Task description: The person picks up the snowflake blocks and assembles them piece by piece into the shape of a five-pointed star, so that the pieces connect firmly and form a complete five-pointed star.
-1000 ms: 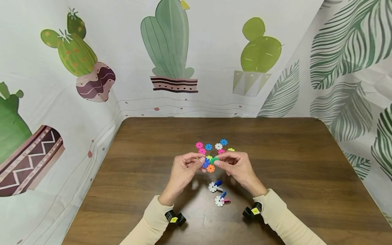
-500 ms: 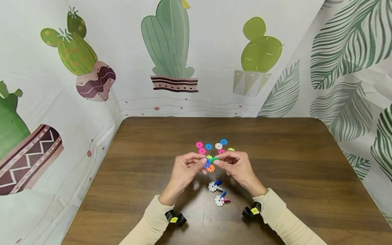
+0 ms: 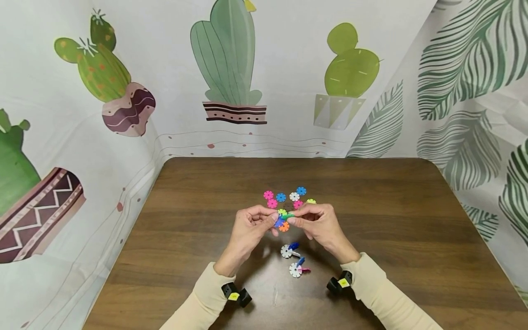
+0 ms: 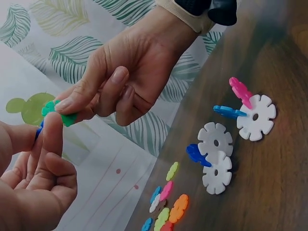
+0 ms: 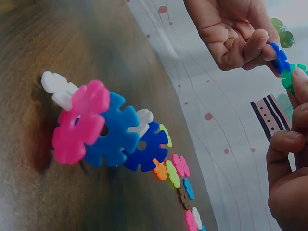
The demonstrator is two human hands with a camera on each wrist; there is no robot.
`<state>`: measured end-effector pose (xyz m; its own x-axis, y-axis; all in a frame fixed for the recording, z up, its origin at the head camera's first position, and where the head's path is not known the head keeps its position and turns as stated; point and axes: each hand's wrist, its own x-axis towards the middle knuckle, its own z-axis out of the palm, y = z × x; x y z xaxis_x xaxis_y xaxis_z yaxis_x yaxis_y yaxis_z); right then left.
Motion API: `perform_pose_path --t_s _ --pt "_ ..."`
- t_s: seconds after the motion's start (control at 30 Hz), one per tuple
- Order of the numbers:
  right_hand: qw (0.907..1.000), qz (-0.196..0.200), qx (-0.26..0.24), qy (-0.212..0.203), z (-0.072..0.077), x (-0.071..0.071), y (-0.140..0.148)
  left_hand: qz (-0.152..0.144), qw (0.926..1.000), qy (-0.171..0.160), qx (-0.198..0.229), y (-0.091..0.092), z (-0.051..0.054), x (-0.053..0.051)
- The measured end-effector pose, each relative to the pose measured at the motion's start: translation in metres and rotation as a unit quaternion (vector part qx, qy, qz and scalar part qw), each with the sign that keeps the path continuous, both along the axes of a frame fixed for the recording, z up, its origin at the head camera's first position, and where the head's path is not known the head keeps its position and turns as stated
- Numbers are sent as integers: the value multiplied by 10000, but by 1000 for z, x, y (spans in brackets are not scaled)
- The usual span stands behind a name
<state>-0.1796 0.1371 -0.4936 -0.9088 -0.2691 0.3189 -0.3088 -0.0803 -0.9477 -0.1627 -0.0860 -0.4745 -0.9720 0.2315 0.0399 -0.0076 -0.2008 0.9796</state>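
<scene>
My left hand point(image 3: 251, 229) pinches a dark blue notched disc point(image 5: 279, 57), a flower-shaped interlocking piece, between thumb and fingers. Facing it, my right hand point(image 3: 319, 224) pinches a green notched disc point(image 5: 288, 77) the same way. Both discs meet edge to edge above the table; whether their slots interlock is hidden by fingertips. Below the hands lie two joined groups. One has two white discs point(image 4: 216, 172) with a dark blue disc point(image 4: 196, 154); the nearer has a white disc point(image 4: 256, 118) with a blue disc point(image 4: 228, 112) and a pink disc point(image 4: 240, 91).
Beyond the hands, loose discs lie on the brown table point(image 3: 198, 252), among them a pink disc point(image 3: 268, 195), a white disc point(image 3: 294, 196), a blue disc point(image 3: 301, 191) and an orange disc point(image 3: 284, 227). A cactus-print cloth point(image 3: 288, 142) hangs behind the table.
The green disc has turned from showing its face to nearly edge-on in the head view. Both hands stay almost in place, and the joined groups have not moved.
</scene>
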Motion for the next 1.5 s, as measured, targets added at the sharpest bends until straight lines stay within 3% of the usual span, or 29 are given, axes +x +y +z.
perform_pose_path --t_s 0.17,0.47,0.67,0.83,0.97,1.23,1.5 --pt "9999 101 -79 -41 2 -1 -2 -51 10000 -10 85 0 0 1" --pt "9999 108 2 -101 -1 -4 -5 7 9996 298 -17 -1 1 -2" --pt "9972 -19 334 -669 -6 -8 -6 323 9992 240 -69 -4 3 -7" --pt "9898 -261 852 -1111 -23 -13 -7 604 9980 195 -67 -11 5 -11" --pt "9795 -341 1586 -1196 -39 -16 -8 701 9973 166 -131 -14 6 -13" --pt "9559 -405 2733 -996 -50 -19 -11 835 9962 73 -227 -18 -1 -19" --pt "9489 -368 3077 -604 -54 -20 -14 1038 9942 -31 -266 -23 -7 -25"
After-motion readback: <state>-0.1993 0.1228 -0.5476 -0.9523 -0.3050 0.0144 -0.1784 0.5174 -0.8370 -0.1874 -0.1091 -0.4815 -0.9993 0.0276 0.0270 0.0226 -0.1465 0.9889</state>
